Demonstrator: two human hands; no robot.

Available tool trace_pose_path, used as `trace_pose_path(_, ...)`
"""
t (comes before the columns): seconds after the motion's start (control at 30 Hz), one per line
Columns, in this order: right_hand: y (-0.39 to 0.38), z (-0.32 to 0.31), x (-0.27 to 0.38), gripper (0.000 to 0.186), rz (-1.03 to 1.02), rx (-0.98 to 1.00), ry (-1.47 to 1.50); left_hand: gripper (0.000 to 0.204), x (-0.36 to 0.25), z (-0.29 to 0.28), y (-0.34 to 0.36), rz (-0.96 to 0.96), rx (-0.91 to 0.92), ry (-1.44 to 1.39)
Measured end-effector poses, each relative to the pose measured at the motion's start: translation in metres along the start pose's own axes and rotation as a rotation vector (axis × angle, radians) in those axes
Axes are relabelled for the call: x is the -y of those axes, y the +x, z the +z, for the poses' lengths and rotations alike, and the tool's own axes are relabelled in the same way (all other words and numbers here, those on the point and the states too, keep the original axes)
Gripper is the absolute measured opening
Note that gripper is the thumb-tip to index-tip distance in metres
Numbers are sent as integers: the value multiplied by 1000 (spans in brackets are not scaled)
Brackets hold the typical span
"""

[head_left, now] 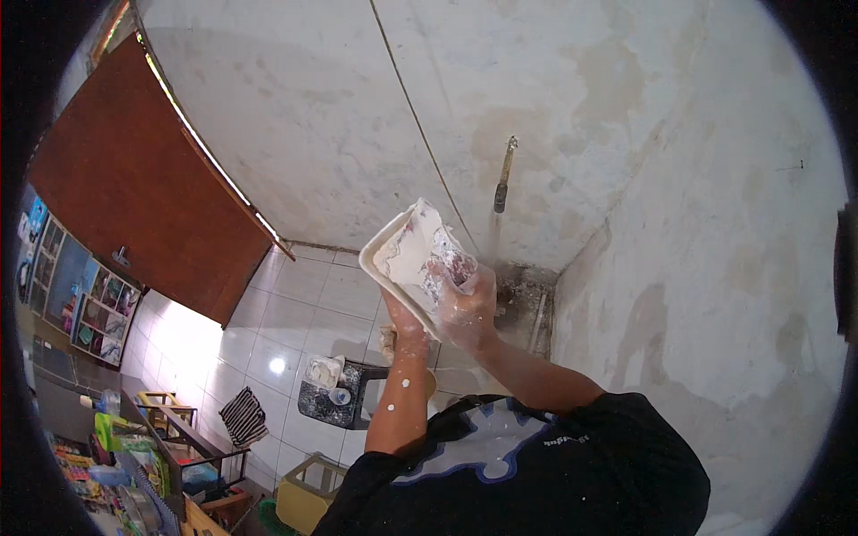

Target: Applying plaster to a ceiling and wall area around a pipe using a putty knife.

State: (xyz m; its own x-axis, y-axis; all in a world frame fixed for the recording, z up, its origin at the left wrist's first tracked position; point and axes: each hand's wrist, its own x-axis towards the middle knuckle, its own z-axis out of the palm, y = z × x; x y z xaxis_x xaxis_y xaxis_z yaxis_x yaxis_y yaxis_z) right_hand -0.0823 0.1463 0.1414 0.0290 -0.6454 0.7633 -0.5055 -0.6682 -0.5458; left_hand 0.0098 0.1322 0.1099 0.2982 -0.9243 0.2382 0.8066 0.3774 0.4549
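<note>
White tray, tiles, stained wall

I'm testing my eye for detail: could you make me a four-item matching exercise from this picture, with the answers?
Column one
1. Tray
2. Door
3. Stool
4. Cloth

Column two
A. Dark and light stripes, on the tiled floor
B. Raised in the air, with the left hand beneath it
C. Reddish brown, with a metal handle
D. Dark, with a square white container on top

Right pairs: 1-B, 2-C, 3-D, 4-A
</note>
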Motion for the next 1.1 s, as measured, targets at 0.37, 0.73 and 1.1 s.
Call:
trace_pose_path(0.37, 10, -4, 4, 17, -73, -51, 81, 65, 0, 6, -2, 20, -15, 69)
trace_pose_path(0.73, -5, -65, -31, 18, 543, 115, 435, 65, -11, -45, 7, -67, -192, 47)
trace_pose_path(1.1, -57, -119, -165, 15, 1161, -458, 1066, 68, 16, -43, 4, -274, -276, 177)
